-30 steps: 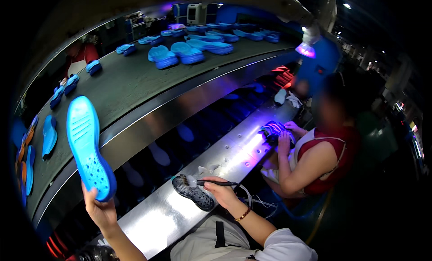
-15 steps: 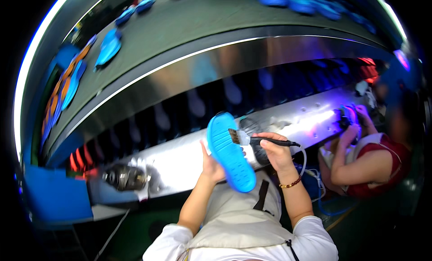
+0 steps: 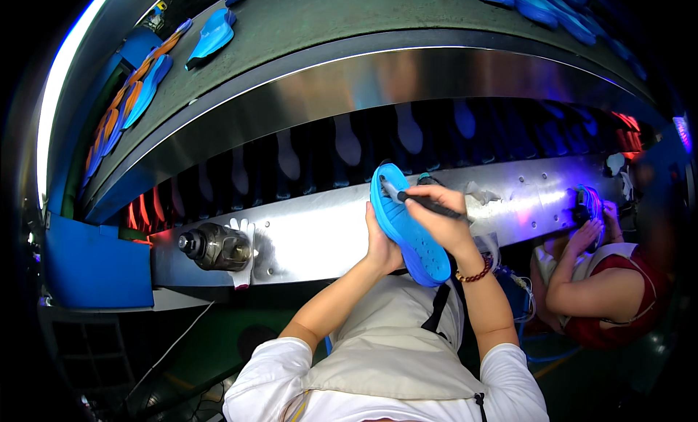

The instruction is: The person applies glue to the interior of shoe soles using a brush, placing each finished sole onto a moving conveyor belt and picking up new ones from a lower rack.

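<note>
A bright blue shoe sole (image 3: 416, 249) is tilted in front of me, its perforated end toward my body. My left hand (image 3: 384, 246) grips it along its left edge, with the fingers hidden behind it. In my right hand (image 3: 449, 222) is a black-handled brush (image 3: 430, 204), and a thin tube runs near that wrist. The brush head lies against the sole's inner face near the far end; the bristles are partly hidden and hard to make out there.
A metal ledge (image 3: 320, 241) runs across, bearing a dark translucent bottle (image 3: 223, 247) and a white glove (image 3: 243, 268) at left. Beyond is a green conveyor belt (image 3: 327, 29) with blue soles (image 3: 212, 36). At right a co-worker (image 3: 592, 284) handles a sole.
The brush has moved from the sole's right edge onto its far end, and my right hand now reaches over the sole. The view has shifted, and the sole appears farther right.
</note>
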### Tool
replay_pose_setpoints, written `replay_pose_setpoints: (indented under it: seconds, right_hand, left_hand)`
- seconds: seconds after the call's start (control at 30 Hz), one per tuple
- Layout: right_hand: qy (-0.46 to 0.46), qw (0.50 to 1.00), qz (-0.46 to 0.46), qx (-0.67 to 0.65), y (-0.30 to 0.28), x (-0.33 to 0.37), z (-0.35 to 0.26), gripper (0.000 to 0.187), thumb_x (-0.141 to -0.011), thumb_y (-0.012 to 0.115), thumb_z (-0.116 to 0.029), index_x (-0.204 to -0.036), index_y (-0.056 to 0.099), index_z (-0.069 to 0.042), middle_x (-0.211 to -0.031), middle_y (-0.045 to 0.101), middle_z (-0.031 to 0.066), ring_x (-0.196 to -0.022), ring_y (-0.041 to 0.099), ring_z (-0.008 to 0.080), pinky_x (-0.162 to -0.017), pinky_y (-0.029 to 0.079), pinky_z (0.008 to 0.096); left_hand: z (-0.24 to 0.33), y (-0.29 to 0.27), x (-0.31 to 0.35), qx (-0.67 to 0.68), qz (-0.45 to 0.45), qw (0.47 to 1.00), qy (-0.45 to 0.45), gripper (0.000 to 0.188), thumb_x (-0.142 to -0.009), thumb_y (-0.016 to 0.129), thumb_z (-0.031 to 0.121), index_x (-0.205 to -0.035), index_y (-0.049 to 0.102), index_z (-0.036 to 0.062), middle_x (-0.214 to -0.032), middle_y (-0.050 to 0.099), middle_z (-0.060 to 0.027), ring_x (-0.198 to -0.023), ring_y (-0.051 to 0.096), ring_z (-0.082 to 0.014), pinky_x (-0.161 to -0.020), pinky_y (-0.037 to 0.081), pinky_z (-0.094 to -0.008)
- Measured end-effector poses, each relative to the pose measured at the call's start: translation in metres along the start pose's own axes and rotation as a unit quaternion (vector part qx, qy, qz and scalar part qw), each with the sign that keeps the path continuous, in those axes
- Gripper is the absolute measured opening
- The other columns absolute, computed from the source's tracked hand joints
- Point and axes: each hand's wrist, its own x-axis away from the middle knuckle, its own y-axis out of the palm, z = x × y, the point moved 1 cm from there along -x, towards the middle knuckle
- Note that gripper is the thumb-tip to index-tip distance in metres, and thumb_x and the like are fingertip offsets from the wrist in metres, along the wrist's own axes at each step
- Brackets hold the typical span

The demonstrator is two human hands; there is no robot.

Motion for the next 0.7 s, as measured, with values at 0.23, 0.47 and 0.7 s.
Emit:
replay_pose_setpoints:
  seconds: [0.23,0.47,0.7]
  right_hand:
    - [-0.128,0.981,-0.106,0.099,-0.001,0.031,-0.020,0.018,-0.068,0.066,-0.005,-0.084,0.065,0.002,-0.088,0.064,0.0164,-0.084,0.063,0.0256,-0.076,0.048,0.0314]
    - [-0.037,0.977,-0.209,-0.028,-0.042,0.034,-0.042,0.019,-0.073,0.066,-0.004,-0.091,0.065,0.002,-0.085,0.066,0.0112,-0.077,0.062,0.0149,-0.069,0.049,0.0253]
    - [-0.124,0.983,-0.124,-0.052,-0.031,0.018,-0.045,0.017,-0.072,0.066,-0.001,-0.089,0.065,0.002,-0.085,0.066,0.0116,-0.076,0.062,0.0162,-0.070,0.049,0.0269]
  left_hand:
    - [0.029,-0.015,-0.011,-0.063,0.003,0.998,0.031,0.080,-0.079,0.017,0.072,-0.113,0.048,0.0054,-0.099,0.056,-0.0147,-0.093,0.055,-0.0267,-0.083,0.045,-0.0411]
    - [0.035,0.001,0.005,-0.033,-0.030,0.998,-0.042,0.088,-0.077,0.013,0.074,-0.120,0.045,0.0044,-0.100,0.056,-0.0177,-0.088,0.057,-0.0299,-0.080,0.046,-0.0450]
    - [0.024,0.033,0.009,0.024,-0.075,0.994,-0.079,0.083,-0.077,0.019,0.073,-0.127,0.040,0.0107,-0.114,0.052,-0.0154,-0.102,0.053,-0.0292,-0.088,0.044,-0.0445]
